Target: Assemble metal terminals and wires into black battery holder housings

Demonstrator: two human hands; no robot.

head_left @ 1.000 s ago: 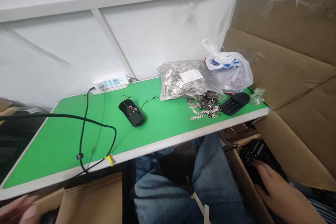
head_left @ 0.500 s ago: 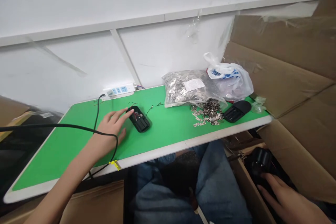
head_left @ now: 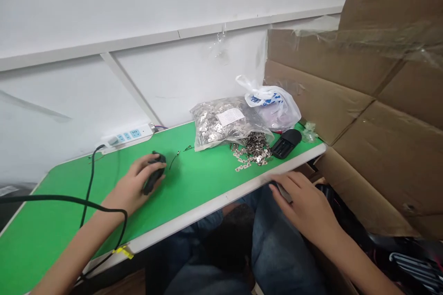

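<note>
On the left of the green table (head_left: 194,189), my left hand (head_left: 138,179) grips a black oval plastic part (head_left: 154,175), tilted up on its side. My right hand (head_left: 304,203) is at the table's front edge, its fingers bent and partly closed; a small dark piece shows at the fingertips, too hidden to name. Another black oval case (head_left: 286,144) lies at the table's right end, beside a pile of small metal pieces (head_left: 255,147). A thin black wire (head_left: 174,160) lies right of my left hand.
A clear bag of metal pieces (head_left: 211,124) and a white plastic bag (head_left: 277,108) stand at the back. A power strip (head_left: 129,136) lies back left. A black cable (head_left: 90,179) crosses the left side. Cardboard (head_left: 328,97) stands at the right.
My left hand has taken hold of the black part and tilted it. My right hand has moved from the box at the lower right up to the table's front edge. The view has shifted right.
</note>
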